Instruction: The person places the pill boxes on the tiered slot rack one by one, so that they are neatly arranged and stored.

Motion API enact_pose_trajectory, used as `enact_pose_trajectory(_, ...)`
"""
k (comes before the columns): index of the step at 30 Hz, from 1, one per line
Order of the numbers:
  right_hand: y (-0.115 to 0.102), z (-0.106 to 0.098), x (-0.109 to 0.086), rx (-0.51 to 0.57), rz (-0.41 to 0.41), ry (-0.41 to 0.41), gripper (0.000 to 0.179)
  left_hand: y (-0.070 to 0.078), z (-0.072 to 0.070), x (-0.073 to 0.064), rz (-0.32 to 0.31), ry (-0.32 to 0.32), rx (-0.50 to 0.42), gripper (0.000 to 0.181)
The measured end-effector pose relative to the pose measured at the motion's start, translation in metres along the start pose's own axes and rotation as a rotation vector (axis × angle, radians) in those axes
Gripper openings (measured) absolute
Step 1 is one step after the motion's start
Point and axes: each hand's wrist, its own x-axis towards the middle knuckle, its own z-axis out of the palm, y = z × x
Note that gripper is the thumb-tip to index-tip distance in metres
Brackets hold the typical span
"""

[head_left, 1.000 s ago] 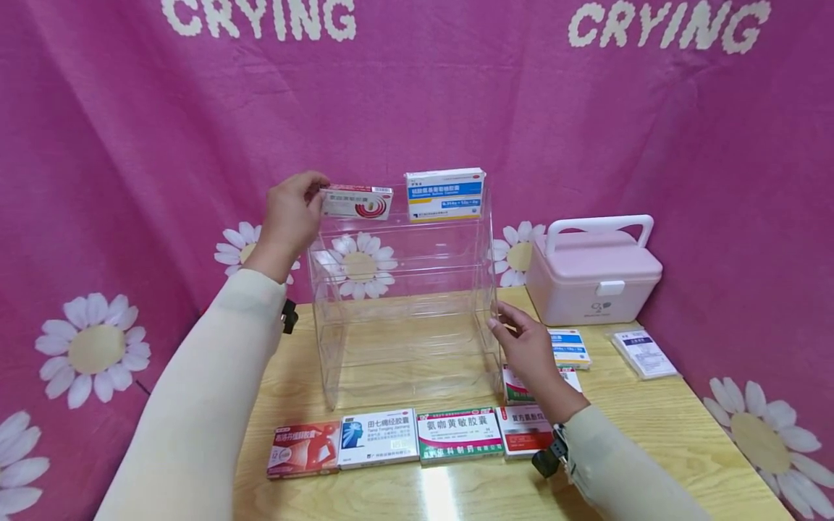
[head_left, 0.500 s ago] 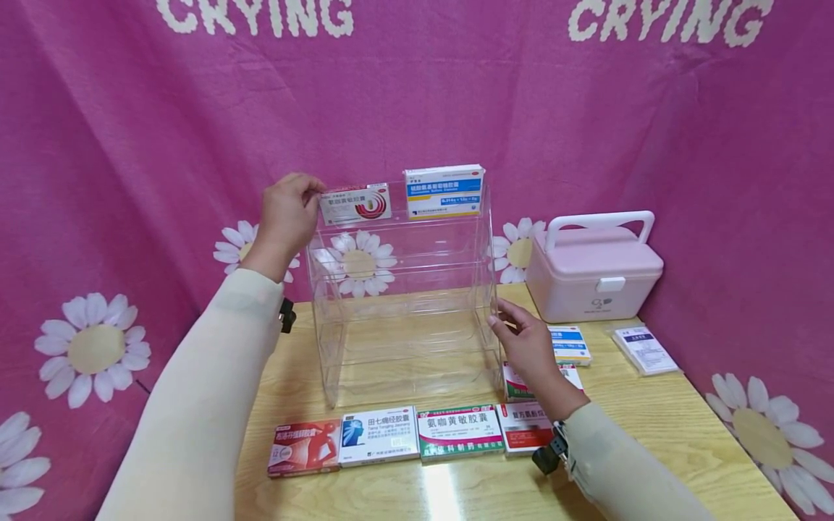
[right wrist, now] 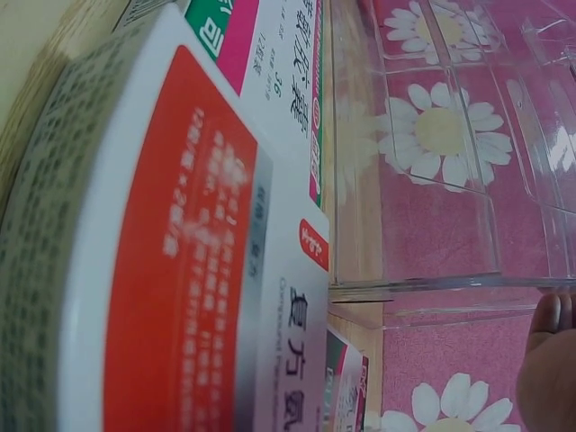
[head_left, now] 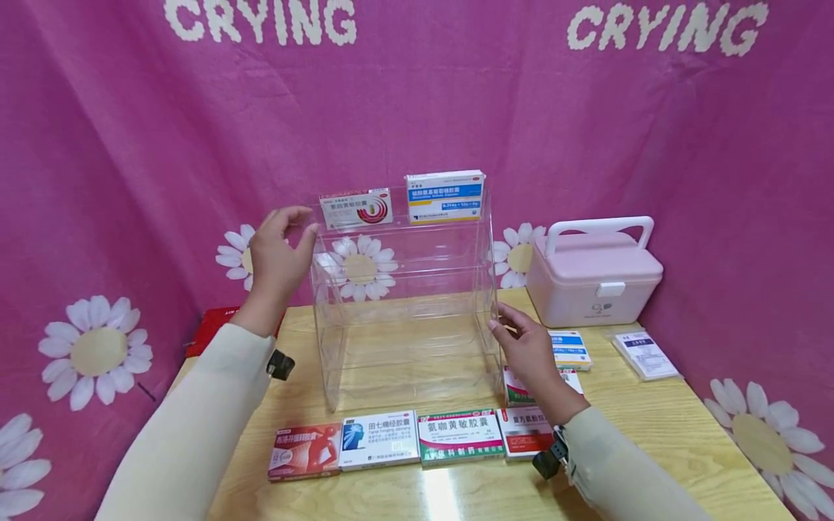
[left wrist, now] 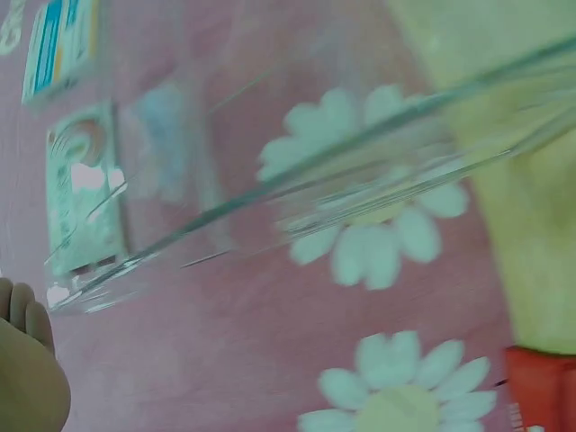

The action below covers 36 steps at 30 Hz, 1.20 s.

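At the upper left corner of the clear rack (head_left: 410, 354), the left hand (head_left: 276, 253) has thumb and fingers parted, holding nothing; contact is hard to tell. The right hand (head_left: 526, 351) pinches the rack's right edge, probably to steady it. Up top, the white-and-red box (head_left: 355, 209) and blue-and-white box (head_left: 445, 197) face outward, presumably for readable labels. The left sleeve (head_left: 189, 434) partly hides a red item (head_left: 211, 329), too covered to identify.

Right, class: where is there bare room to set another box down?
On the clear stand, the tiers below the two top boxes. On the table, bare wood in front of the four-box row, and in front of the white packet. Crowded: the strip right of the stand, with the right hand, partly hidden boxes and pink case.
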Motion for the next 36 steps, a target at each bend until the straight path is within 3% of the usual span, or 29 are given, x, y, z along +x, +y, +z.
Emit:
enact_pose_trajectory(5, 0.002, 0.002, 0.0, -0.016, -0.004, 0.004, 0.048, -0.023, -0.016, -0.063, -0.094, -0.032, -0.053, 0.024)
enact_pose_trajectory(10, 0.001, 0.002, 0.0, -0.024, -0.022, 0.001, 0.048, -0.057, -0.038, -0.136, -0.236, -0.152, 0.032, 0.031)
enact_pose_trajectory(13, 0.0, 0.002, 0.001, -0.022, -0.027, 0.003, 0.049, -0.069, -0.052, -0.166, -0.344, -0.208, 0.049, 0.031)
enact_pose_trajectory(16, 0.001, 0.002, 0.001, -0.026, -0.03, 0.006, 0.049, -0.078, -0.067, -0.187, -0.395, -0.309, 0.064, 0.029)
enact_pose_trajectory(20, 0.004, 0.002, 0.002, -0.033, -0.042, 0.009, 0.048, -0.091, -0.084, -0.208, -0.437, -0.479, 0.06, 0.027)
enact_pose_trajectory(24, 0.004, 0.001, 0.002, -0.03, -0.057, 0.005, 0.047, -0.105, -0.096, -0.221, -0.511, -0.643, -0.01, 0.036)
enact_pose_trajectory(28, 0.005, 0.0, 0.002, -0.022, -0.04, -0.003, 0.049, -0.115, -0.105, -0.226, -0.45, -0.819, -0.061, 0.054)
enact_pose_trajectory(32, 0.007, 0.0, 0.002, -0.016, -0.035, -0.01, 0.049, -0.118, -0.109, -0.226, -0.403, -0.875, -0.04, 0.06)
enact_pose_trajectory(36, 0.008, 0.001, 0.003, -0.021, -0.038, -0.012, 0.049, -0.118, -0.11, -0.225, -0.434, -0.914, 0.001, 0.063)
